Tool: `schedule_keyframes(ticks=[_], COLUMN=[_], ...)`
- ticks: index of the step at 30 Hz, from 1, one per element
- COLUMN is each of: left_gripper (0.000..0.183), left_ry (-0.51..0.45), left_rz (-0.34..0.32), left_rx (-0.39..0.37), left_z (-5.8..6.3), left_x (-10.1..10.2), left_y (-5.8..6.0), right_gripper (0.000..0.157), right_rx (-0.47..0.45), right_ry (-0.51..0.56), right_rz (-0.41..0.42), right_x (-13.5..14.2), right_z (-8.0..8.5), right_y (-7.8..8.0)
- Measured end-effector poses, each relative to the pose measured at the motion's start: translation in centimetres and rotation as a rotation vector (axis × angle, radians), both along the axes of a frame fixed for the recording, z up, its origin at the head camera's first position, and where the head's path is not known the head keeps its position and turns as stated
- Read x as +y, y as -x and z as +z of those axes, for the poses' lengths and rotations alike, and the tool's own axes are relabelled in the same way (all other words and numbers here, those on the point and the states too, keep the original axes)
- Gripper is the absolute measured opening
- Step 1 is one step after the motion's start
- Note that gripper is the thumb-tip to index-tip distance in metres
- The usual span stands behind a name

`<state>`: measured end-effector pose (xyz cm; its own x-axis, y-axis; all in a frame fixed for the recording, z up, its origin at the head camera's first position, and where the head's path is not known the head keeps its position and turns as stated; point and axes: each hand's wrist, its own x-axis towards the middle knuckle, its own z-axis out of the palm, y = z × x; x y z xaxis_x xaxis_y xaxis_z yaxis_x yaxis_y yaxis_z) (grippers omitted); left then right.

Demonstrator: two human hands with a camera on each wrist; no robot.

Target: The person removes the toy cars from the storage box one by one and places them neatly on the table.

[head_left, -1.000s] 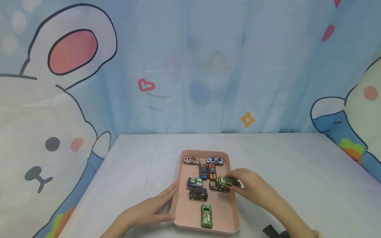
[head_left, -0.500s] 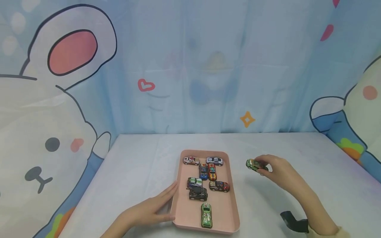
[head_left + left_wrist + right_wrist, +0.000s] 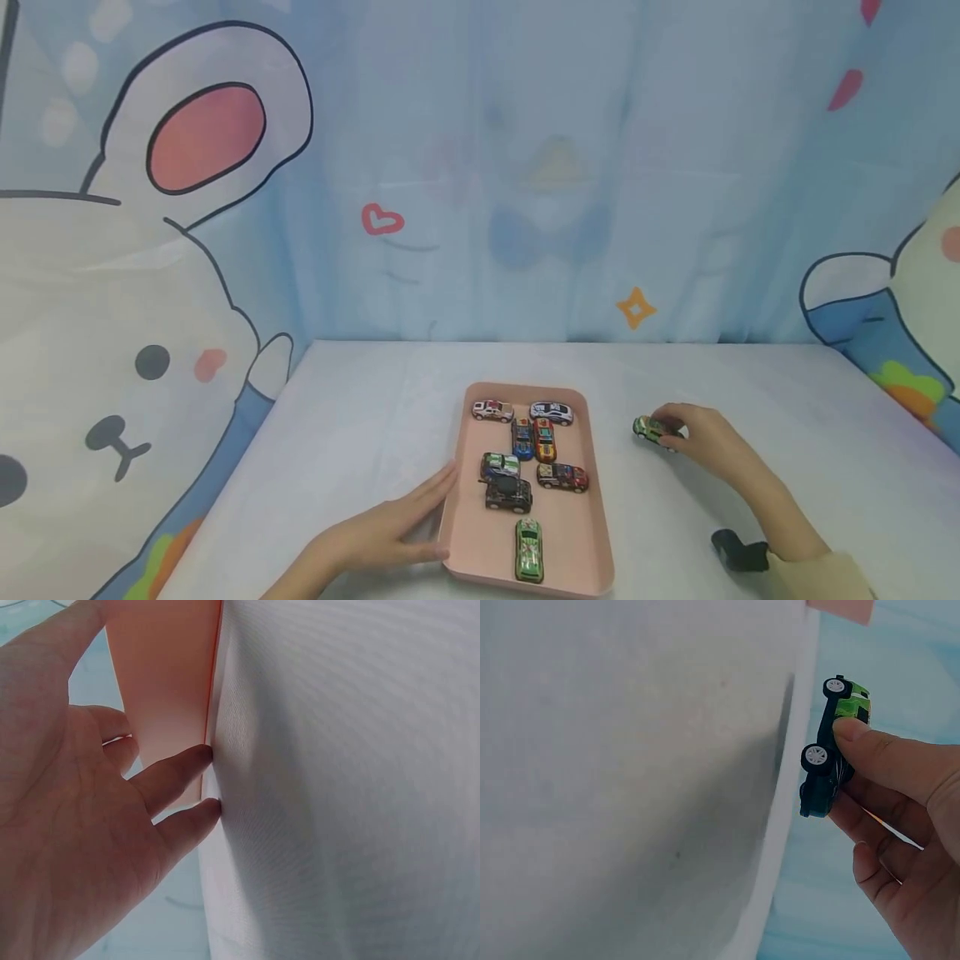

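My right hand [image 3: 701,437] pinches a green toy car [image 3: 647,428] between thumb and fingers, to the right of the pink tray [image 3: 480,542]. In the right wrist view the car [image 3: 851,705] appears just off the white tabletop, wheels towards it. My left hand [image 3: 378,533] touches the tray's left side with fingers extended; the left wrist view shows its fingertips at the tray wall [image 3: 165,667]. Inside the tray lie several toy cars, among them a second green car [image 3: 528,550] near the front and a black turreted vehicle [image 3: 508,494] in the middle.
A white tabletop [image 3: 750,383] surrounds the tray. Behind it hangs a blue cartoon curtain [image 3: 450,275]. By my right forearm, a black curved piece [image 3: 738,552] sticks out at the wrist.
My right hand has lifted the green car out of the tray, carried it right, and lowered it towards the tabletop. My left hand stays at the tray. The head view has shifted slightly.
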<state>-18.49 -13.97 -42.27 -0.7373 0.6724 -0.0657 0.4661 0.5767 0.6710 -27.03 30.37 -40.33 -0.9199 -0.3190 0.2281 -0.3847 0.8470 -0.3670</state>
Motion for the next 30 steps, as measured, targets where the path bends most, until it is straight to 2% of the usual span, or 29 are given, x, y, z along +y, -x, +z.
schedule_keyframes(ticks=[6, 14, 22, 25, 30], left_gripper=[0.086, 0.087, 0.087, 0.086, 0.085], left_ry=[0.005, 0.014, 0.012, 0.011, 0.009], left_rz=[-0.011, -0.019, -0.027, -0.020, -0.011], left_rx=[0.014, 0.029, 0.031, 0.022, 0.005], left_z=[-0.1, -0.1, 0.0, 0.1, 0.2], left_x=[0.2, 0.2, 0.0, 0.0, 0.0], left_y=[0.0, 0.0, 0.1, 0.0, 0.0], right_gripper=[0.024, 0.023, 0.022, 0.027, 0.035], right_rx=[-0.037, -0.117, -0.119, -0.121, -0.070], right_ry=[-0.030, -0.062, -0.066, -0.080, -0.096], right_rz=[0.030, 0.020, 0.043, 0.056, 0.057], right_x=[0.2, 0.3, 0.1, -0.1, -1.4], right_z=[-0.4, -0.4, -0.5, -0.4, 0.4], right_y=[1.4, 2.2, 2.6, 2.6, 1.5])
